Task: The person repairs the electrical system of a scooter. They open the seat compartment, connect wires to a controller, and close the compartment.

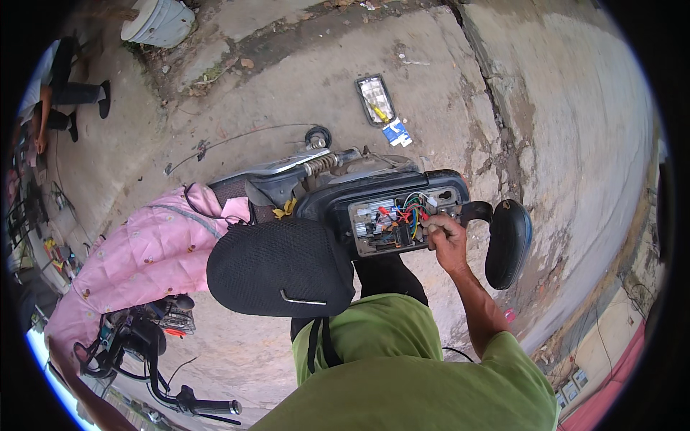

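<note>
My right hand (447, 243) is at the right end of an open compartment (352, 237) in the body of an electric scooter. Its fingers are pinched together beside a bundle of coloured wires (412, 212) with red connectors; what they hold is too small to make out. Silver finned metal parts (369, 224) fill the compartment's left side. My left forearm (90, 395) reaches up at the lower left to the handlebar end and the pink quilted cover (147, 248); the left hand itself is hidden. A bent hex key (302, 300) lies on the black mesh seat (269, 262).
A black backrest pad (507, 248) juts out right of the compartment. On the concrete beyond lie a black-rimmed tray (366, 82) holding a yellow tool (379, 113), and a blue-and-white card (396, 132). Farther off are a white bucket (159, 27) and a seated person (80, 93). The handlebar (215, 407) is lower left.
</note>
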A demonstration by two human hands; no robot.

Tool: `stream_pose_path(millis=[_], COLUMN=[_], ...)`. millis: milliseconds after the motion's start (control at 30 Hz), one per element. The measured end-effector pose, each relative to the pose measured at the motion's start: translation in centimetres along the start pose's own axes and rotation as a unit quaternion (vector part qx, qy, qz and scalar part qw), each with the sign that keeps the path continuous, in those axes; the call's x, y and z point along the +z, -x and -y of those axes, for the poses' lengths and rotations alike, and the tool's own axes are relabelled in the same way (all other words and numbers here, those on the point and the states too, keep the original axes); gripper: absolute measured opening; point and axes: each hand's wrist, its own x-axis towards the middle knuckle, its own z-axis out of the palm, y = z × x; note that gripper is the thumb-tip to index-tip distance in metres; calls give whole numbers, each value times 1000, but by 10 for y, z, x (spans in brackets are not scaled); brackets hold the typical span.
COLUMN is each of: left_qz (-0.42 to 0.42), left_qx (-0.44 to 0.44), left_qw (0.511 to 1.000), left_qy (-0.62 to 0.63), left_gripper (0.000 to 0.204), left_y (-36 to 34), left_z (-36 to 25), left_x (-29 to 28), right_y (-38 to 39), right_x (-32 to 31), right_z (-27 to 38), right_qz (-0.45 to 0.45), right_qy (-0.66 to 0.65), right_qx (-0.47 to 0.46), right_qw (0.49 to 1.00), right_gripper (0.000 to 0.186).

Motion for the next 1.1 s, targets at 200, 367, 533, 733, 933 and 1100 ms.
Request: stream_pose_path(millis=[200,367,533,733,933,1100], left_qz=[-2,-3,-2,-4,-7,-11], left_qx=[-18,-34,-44,-48,-47,-46], left_qw=[1000,999,998,998,998,998], left_qy=[-13,-31,-38,-42,-46,-48], left_gripper=[72,72,71,71,70,70], left_y=[16,22,24,22,17,12], left_z=[7,6,4,-1,-6,-10], left_x=[1,-5,-8,-8,-8,-10], right_y=[-7,-10,-13,-11,-9,-9], right_x=[-4,-6,-2,-3,-3,0], right_z=[-6,-9,-1,-3,-8,-3], right_qz=[2,27,32,35,34,32], right_qy=[19,55,46,33,88,145], right_qx=[22,12,24,36,-33,-82], right_qw=[1000,998,998,998,995,986], right_gripper=[15,15,14,13,16,22])
